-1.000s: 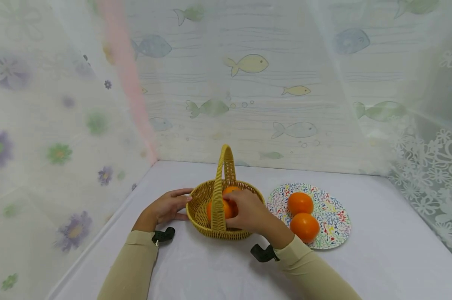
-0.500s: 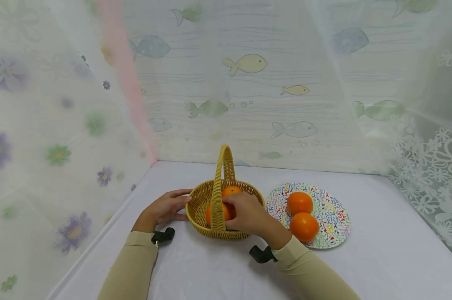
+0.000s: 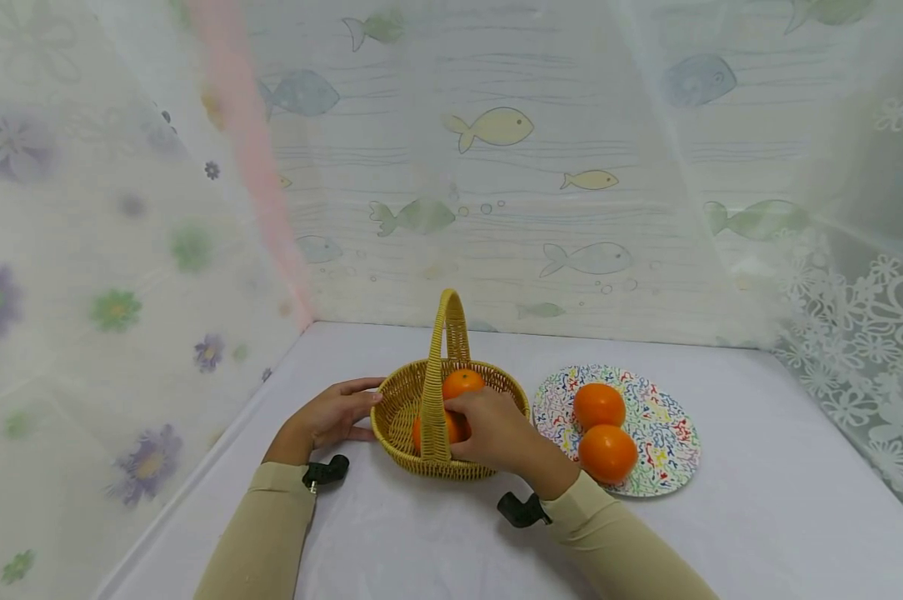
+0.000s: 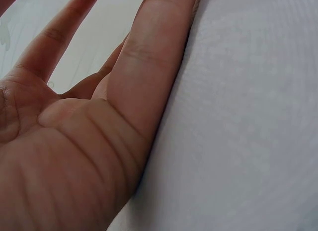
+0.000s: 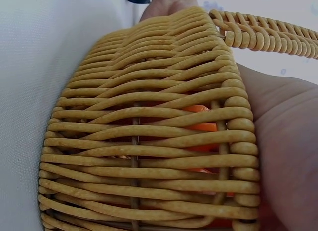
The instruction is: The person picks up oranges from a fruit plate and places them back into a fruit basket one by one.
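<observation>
A yellow wicker basket (image 3: 395, 450) with a tall arched handle stands mid-table in the head view, two oranges inside. My right hand (image 3: 496, 429) reaches over its near right rim and grips the front orange (image 3: 456, 427), which is partly hidden by the handle. Behind it, the other orange (image 3: 462, 382) lies against the far side. My left hand (image 3: 336, 414) rests on the table with its fingers nearly straight, fingertips at the basket's left rim. In the right wrist view, orange skin shows through the weave (image 5: 149, 141) beside my palm (image 5: 288, 141).
Right of the basket, a round plate (image 3: 669, 437) with a colourful squiggle pattern carries two more oranges, a rear one (image 3: 599, 407) and a front one (image 3: 608, 454). White cloth covers the table (image 3: 391, 542). A fish-print curtain (image 3: 496, 250) hangs behind.
My right hand has shifted slightly down within the basket, so the rear orange shows more. The left hand, basket and plate stay put.
</observation>
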Motion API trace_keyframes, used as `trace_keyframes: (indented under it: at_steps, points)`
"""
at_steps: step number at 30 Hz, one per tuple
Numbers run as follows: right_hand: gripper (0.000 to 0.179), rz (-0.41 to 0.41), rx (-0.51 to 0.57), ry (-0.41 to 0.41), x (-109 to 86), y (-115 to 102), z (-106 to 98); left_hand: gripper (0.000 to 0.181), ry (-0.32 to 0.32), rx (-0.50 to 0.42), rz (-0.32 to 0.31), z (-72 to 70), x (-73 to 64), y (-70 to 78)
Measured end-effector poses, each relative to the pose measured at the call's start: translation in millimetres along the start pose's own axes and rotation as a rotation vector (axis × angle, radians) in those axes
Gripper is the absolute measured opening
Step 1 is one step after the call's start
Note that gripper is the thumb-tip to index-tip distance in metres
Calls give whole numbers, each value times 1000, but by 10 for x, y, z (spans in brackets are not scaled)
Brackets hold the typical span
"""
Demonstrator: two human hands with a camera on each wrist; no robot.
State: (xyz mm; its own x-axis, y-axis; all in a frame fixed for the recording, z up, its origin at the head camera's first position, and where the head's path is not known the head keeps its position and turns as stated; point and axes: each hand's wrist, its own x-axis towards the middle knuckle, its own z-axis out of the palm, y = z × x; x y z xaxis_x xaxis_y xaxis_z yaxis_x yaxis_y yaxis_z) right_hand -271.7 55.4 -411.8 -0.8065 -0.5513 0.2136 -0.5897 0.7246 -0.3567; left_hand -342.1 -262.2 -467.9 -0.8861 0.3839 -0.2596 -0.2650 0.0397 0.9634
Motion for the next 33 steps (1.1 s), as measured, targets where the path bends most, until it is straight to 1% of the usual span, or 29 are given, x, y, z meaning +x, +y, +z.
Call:
trace_keyframes:
  at_steps: [10,21,33]
  points:
    - [49,-13,-32,-5,14,-7,-5,62,6,1,0,7,-29,14]
    - [50,-24,-3,1,-43,18,-35,61,12,-3,-8,48,-24,13]
    - [56,-61,32,51,-167,101,-191,62,7,-10,-3,37,-43,25]
